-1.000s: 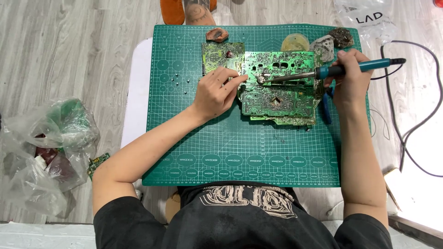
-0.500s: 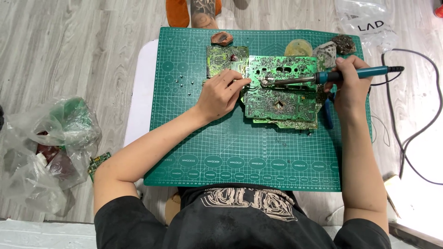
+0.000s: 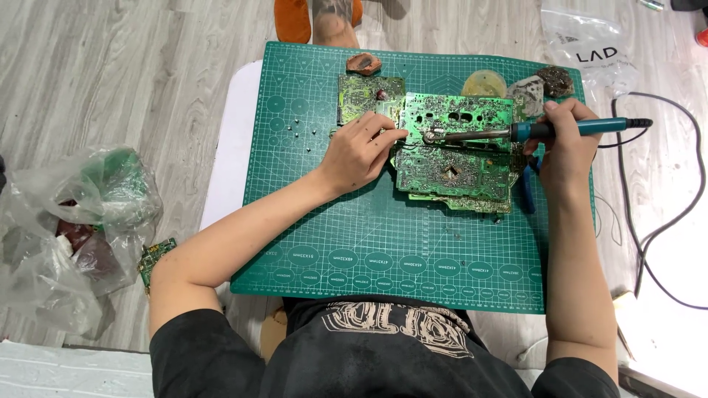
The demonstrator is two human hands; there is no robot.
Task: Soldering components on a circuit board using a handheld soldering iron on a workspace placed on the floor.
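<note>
While right hand (image 3: 564,151) grips teal soldering iron (image 3: 560,130) pen-style, metal tip on upper left of large green circuit board (image 3: 457,158), left hand (image 3: 358,151) rests at board's left edge, fingers pinched narrow; held item too small to tell. Board lies on green cutting mat (image 3: 369,243) on worktop. Smaller board (image 3: 365,94) just beyond left hand. Clear plastic bag (image 3: 66,228) on floor, well apart to left. Black cord (image 3: 664,214) trails right.

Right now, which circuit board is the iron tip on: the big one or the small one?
The large green board at mat centre: the soldering iron tip meets its upper left area, by the left hand. The smaller board lies behind, untouched by the tip.
</note>
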